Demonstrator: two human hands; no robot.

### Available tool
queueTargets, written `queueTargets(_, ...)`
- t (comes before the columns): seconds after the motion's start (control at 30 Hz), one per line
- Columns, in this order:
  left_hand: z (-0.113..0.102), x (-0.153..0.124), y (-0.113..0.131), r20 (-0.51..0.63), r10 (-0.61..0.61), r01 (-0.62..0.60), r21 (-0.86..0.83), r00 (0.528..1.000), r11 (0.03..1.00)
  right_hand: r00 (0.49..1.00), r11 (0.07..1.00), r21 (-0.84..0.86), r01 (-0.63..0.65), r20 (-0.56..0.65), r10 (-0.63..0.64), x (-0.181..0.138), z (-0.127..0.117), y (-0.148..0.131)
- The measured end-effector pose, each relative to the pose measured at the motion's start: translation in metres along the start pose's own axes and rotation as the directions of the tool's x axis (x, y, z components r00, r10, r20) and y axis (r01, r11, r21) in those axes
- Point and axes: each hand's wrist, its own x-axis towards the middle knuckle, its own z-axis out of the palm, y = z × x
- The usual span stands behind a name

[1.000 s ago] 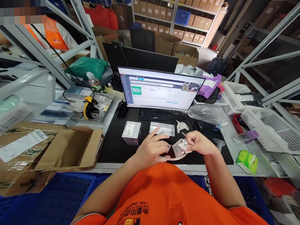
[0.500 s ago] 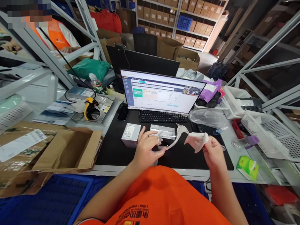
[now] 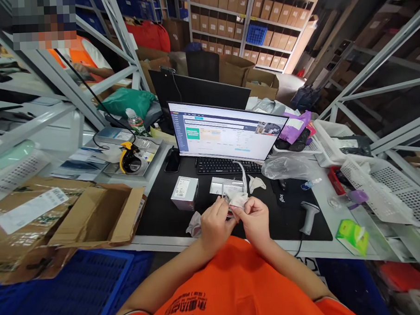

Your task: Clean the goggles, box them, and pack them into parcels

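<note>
My left hand [image 3: 214,222] pinches a small object with a pale curved band [image 3: 244,177]. The band arcs up beyond my fingers; the object's exact kind is hard to make out. Against it my right hand [image 3: 256,219] presses a crumpled white tissue [image 3: 238,198], the fingertips of both hands nearly meeting. Another tissue piece [image 3: 257,183] lies beyond my right hand, and a crumpled greyish one [image 3: 194,224] sits left of my left hand. A silver-grey box [image 3: 185,192] with a label stands to the left. Behind my hands lies an open silver-grey box part [image 3: 218,185].
A monitor [image 3: 226,133] and a keyboard [image 3: 220,165] stand at the back of the black mat [image 3: 157,215]. An open cardboard box [image 3: 97,216] is at left. On the right are a scanner [image 3: 309,217], a green tissue pack [image 3: 352,236] and white baskets [image 3: 402,191].
My right hand has moved left with the tissue and now presses it to the object in my left hand. The band now stands upright. The scanner has come into view.
</note>
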Motion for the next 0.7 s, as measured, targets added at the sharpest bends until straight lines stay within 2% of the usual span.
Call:
queueTargets(0.13, -0.002, -0.003, -0.006, 0.006, 0.099, -0.099, -0.02, 0.995, 0.995, 0.996, 0.981, 0.18, -0.077, 0.05, 0.069, 0.032, 0.002, -0.022)
queueTargets(0.2, -0.002, -0.002, -0.01, 0.023, 0.118, -0.118, -0.007, 0.993, 0.993, 0.994, 0.97, 0.221, -0.098, 0.071, 0.084, 0.039, 0.007, -0.023)
queueTargets(0.27, -0.002, 0.001, -0.015, 0.056, 0.085, -0.085, 0.007, 0.995, 0.996, 0.997, 0.981, 0.174, -0.081, 0.03, 0.077, 0.033, 0.013, -0.014)
queueTargets(0.37, -0.002, 0.006, -0.022, 0.065, 0.012, -0.012, 0.009, 0.998, 1.0, 0.999, 1.0, 0.019, 0.018, -0.039, -0.017, 0.01, 0.02, 0.011)
queueTargets(0.43, -0.002, 0.008, -0.024, 0.055, -0.015, 0.016, -0.016, 0.998, 1.0, 0.998, 0.998, -0.027, 0.048, -0.036, -0.049, 0.001, 0.023, 0.02)
queueTargets(0.53, -0.003, 0.009, -0.023, 0.057, 0.0, 0.003, -0.041, 0.998, 0.999, 0.997, 0.987, 0.145, -0.073, 0.006, 0.073, 0.012, 0.023, 0.009)
queueTargets(0.63, -0.003, 0.009, -0.02, 0.051, 0.066, -0.065, -0.018, 0.997, 0.998, 0.975, 0.886, 0.406, -0.223, 0.084, 0.206, 0.04, 0.023, -0.015)
queueTargets(0.7, -0.002, 0.009, -0.018, 0.035, 0.098, -0.099, 0.019, 0.995, 0.995, 0.967, 0.846, 0.468, -0.254, 0.104, 0.233, 0.051, 0.025, -0.025)
